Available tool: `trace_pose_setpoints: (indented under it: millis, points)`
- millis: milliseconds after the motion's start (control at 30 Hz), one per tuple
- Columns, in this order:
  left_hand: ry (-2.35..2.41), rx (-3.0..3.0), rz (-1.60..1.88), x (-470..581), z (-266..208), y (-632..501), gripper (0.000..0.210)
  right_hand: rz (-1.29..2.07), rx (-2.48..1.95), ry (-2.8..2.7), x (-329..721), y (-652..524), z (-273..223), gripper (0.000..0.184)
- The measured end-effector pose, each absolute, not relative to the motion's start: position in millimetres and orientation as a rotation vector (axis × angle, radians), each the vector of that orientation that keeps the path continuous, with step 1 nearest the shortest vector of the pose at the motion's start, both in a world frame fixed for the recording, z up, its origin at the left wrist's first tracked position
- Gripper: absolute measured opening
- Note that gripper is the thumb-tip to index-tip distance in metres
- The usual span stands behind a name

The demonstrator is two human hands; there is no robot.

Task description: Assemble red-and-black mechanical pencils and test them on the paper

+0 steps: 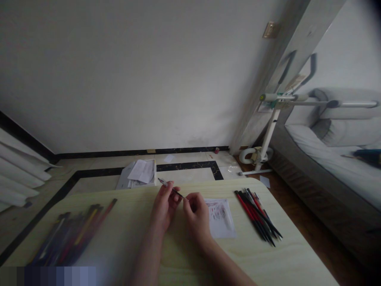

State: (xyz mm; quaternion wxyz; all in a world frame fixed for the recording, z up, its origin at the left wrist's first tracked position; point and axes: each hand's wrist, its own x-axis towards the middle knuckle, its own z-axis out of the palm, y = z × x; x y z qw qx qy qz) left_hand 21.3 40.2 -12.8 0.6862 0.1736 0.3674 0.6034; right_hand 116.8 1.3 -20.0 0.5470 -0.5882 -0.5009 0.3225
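Black pen (178,194), fingers (186,205) pinching, both hands (164,207) (197,216)

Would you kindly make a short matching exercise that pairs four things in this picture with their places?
1. Slim pen
2. Scribbled sheet
3. Red and black sticks
4. Pale curtain

A. Near the right edge of the table
B. At the far left of the view
C. In the fingers of the left hand
D. Partly hidden by the right hand

Pairs: 1-C, 2-D, 3-A, 4-B
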Motion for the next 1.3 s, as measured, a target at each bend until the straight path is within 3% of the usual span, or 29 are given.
trace_pose_setpoints:
  millis: [1300]
  points:
    - [0.764, 0.328, 1.272, 19.1, -12.2, 40.0, 0.018, 0.78, -1.371, -1.148, 115.6, 0.5, -17.0, 0.01]
